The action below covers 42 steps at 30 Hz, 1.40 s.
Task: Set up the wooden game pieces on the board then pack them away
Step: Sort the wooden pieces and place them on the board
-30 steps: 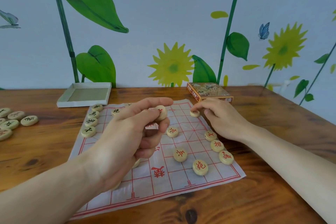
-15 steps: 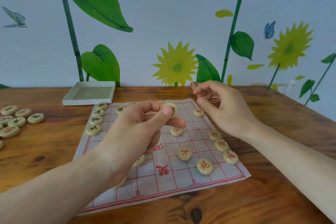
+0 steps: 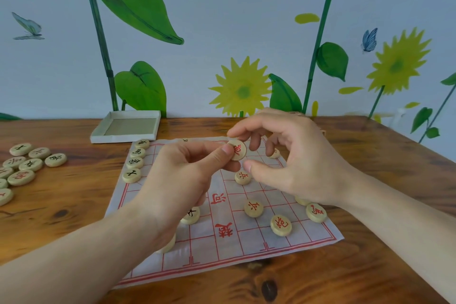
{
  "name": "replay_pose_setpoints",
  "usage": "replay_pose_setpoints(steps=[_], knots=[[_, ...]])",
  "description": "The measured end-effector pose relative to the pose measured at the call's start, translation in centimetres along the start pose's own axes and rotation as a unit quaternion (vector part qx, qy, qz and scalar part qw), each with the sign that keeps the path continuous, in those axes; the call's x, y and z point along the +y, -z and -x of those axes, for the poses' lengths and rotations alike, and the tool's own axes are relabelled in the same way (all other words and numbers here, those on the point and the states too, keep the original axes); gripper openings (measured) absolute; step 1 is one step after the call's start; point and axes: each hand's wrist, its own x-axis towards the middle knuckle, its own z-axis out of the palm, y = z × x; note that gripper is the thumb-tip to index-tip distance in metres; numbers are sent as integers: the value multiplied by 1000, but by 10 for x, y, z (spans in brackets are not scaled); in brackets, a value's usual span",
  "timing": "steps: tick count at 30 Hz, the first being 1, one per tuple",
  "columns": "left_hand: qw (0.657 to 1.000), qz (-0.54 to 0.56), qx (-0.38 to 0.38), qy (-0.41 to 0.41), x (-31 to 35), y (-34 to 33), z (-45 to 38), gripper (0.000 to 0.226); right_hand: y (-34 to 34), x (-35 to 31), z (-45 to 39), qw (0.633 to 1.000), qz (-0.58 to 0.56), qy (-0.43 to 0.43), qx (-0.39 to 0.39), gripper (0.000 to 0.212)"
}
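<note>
A paper game board point(image 3: 222, 249) with a red grid lies on the wooden table. Several round wooden pieces stand on it: a black-marked column point(image 3: 135, 163) at its far left and red-marked ones point(image 3: 280, 225) at the right. My left hand point(image 3: 177, 187) pinches a red-marked piece point(image 3: 237, 149) between thumb and forefinger, raised above the board's far middle. My right hand point(image 3: 296, 158) hovers right beside that piece, its curled fingers and thumb spread around it; whether they touch it I cannot tell.
A shallow white box tray point(image 3: 125, 126) sits at the back left of the table. A loose cluster of pieces point(image 3: 23, 168) lies on the table at the far left. The wall with painted flowers stands close behind.
My right hand left the piece at the board's far right edge and rose leftward to the piece in my left hand. My left hand lifted its piece slightly and turned its red face toward me.
</note>
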Motion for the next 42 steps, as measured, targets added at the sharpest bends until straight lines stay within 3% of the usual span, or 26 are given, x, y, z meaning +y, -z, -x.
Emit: replay_pose_setpoints(steps=[8, 12, 16, 24, 29, 34, 42], knots=[[999, -8, -31, 1, -1, 1, 0, 30, -1, 0, 0, 1000, 13, -6, 15, 33], [999, 38, 4, 33, -3, 0, -3, 37, 0, 0, -1, 999, 23, -7, 25, 32], [994, 90, 34, 43, -1, 2, -6, 25, 1, 5, -1, 999, 21, -18, 40, 32], [986, 137, -95, 1, 9, -3, 0, 49, 10, 6, 10, 998, 20, -39, 38, 29], [983, 90, -160, -7, 6, -15, 10, 39, 19, 3, 42, 997, 18, -64, 38, 25], [979, 110, -171, -10, 5, -24, 19, 24, 36, -3, 82, 993, 43, -103, 37, 22], [990, 65, -125, 5, 5, -42, 29, 40, 49, -8, 130, 984, 99, -144, 26, 15]])
